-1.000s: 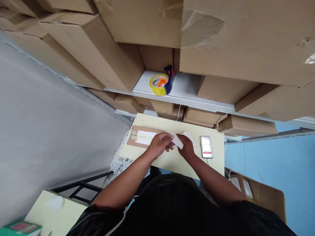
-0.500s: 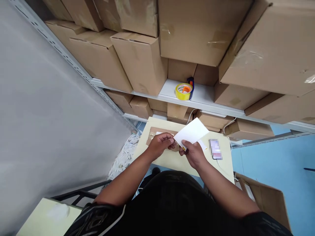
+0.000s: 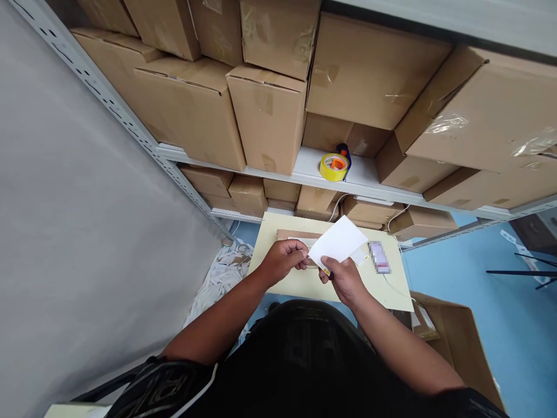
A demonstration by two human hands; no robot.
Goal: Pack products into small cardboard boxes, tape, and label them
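A white paper sheet [image 3: 339, 241] with a small yellow mark at its lower corner is held tilted above the table. My right hand [image 3: 343, 278] grips its lower edge, thumb on top. At the sheet's left corner, my left hand [image 3: 287, 260] is closed in a pinch, thumb against fingertips. Beneath the hands lies a flat brown cardboard piece [image 3: 282, 234], largely covered by the left hand and the sheet. Another white paper [image 3: 359, 256] shows behind the right hand. A phone [image 3: 380, 257] lies to the right on the cream table [image 3: 287, 286].
Cardboard boxes [image 3: 265, 119] fill the shelves ahead. A tape dispenser with yellow tape [image 3: 334, 167] sits on the shelf edge. White scraps [image 3: 217, 278] heap on the floor at left, beside the wall. An open carton [image 3: 452, 331] stands right of the table.
The head view has shifted, showing more floor on the right and the shelf above. Both hands stay at the paper sheet in nearly the same pose.
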